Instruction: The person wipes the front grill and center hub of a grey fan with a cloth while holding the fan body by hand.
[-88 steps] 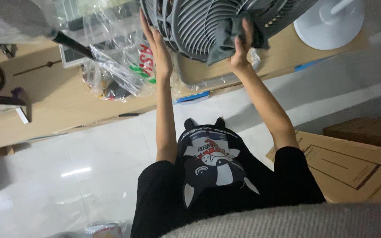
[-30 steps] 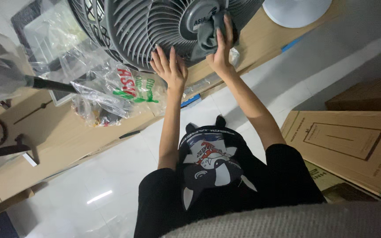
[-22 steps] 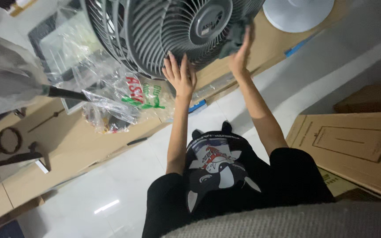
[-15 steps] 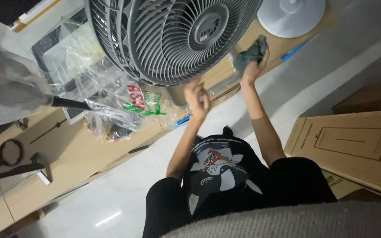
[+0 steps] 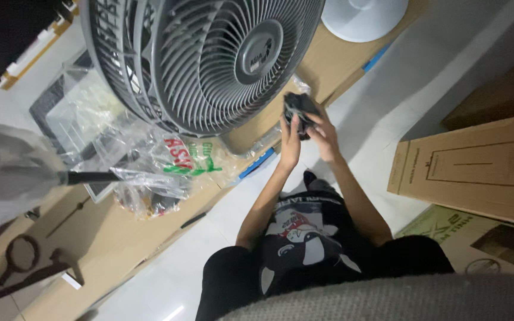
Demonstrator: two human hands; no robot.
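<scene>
— Both hands are off the fan just now: the left hand [image 5: 291,132] and the right hand [image 5: 327,135] meet just below the grey fan grille [image 5: 209,59], and between them they bunch up a dark cleaning cloth [image 5: 299,110]. Each grip is clenched on that cloth, fingers curled into its folds.

— So which step would you call this?

— My guess is a pause in wiping, with the cloth being refolded to a fresh face. Any next stroke would call for a flat pad of cloth and a light touch, since the ribs are thin and closely spaced.

— What are the surfaces like?

— Hard moulded plastic on the grille, with curved ribs fanning out from a round hub. The cloth looks soft and limp. To the left lies crinkled clear plastic wrapping [image 5: 150,160], glossy and creased, on flattened brown cardboard [image 5: 114,232] spread over a pale, shiny tiled floor [image 5: 197,273]. A white round fan base [image 5: 364,18] sits beyond, smooth and dished, and a printed cardboard box [image 5: 477,166] rests to the right.
</scene>
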